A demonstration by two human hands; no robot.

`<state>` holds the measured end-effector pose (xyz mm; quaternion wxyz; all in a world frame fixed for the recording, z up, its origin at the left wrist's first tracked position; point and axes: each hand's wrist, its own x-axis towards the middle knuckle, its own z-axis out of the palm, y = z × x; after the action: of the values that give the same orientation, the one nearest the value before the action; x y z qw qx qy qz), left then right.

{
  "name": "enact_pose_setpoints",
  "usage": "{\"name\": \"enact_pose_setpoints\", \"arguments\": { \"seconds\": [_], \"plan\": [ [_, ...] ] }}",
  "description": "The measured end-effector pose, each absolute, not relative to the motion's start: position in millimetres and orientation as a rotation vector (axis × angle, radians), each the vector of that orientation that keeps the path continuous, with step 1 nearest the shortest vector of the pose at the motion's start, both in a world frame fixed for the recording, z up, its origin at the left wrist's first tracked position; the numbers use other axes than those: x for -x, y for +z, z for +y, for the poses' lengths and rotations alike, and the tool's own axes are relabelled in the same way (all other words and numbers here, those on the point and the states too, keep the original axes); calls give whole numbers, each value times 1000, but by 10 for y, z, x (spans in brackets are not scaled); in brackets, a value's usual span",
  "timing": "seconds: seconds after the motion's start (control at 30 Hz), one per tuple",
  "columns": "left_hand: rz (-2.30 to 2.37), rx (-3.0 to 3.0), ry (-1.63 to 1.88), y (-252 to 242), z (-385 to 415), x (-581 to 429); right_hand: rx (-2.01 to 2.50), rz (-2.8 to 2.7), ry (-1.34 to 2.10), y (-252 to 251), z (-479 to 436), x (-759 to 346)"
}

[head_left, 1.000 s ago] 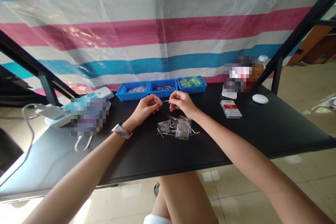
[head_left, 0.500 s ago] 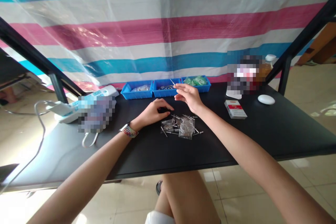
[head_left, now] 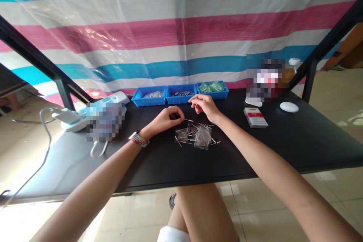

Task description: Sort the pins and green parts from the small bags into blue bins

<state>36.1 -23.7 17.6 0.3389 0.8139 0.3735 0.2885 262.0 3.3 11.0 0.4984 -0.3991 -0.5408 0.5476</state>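
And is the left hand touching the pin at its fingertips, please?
Touching. The head view shows the left hand pinching one end of the pin, which sticks out from between thumb and finger.

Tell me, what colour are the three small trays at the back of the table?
All three trays are blue, seen best in the head view.

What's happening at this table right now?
A person sits at a black table, working bare-handed. The left hand pinches a thin metal pin by one end, just above a loose pile of similar pins and small clear bags. The right hand is raised nearby, fingers curled; whether it holds anything is unclear. Behind the hands, three blue bins stand in a row, the middle one holding metal pieces.
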Motion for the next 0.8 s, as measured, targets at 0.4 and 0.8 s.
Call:
{"name": "enact_pose_setpoints", "arguments": {
  "seconds": [0.4, 0.8],
  "plan": [
    [1111, -1875, 1116, 183, -232, -356, 924, -1400, 1392, 125, -104, -2553],
    [1135, -1765, 1091, 191, -212, -342, 852, -1388, 1301, 79, -111, -2512]
  ]
}}
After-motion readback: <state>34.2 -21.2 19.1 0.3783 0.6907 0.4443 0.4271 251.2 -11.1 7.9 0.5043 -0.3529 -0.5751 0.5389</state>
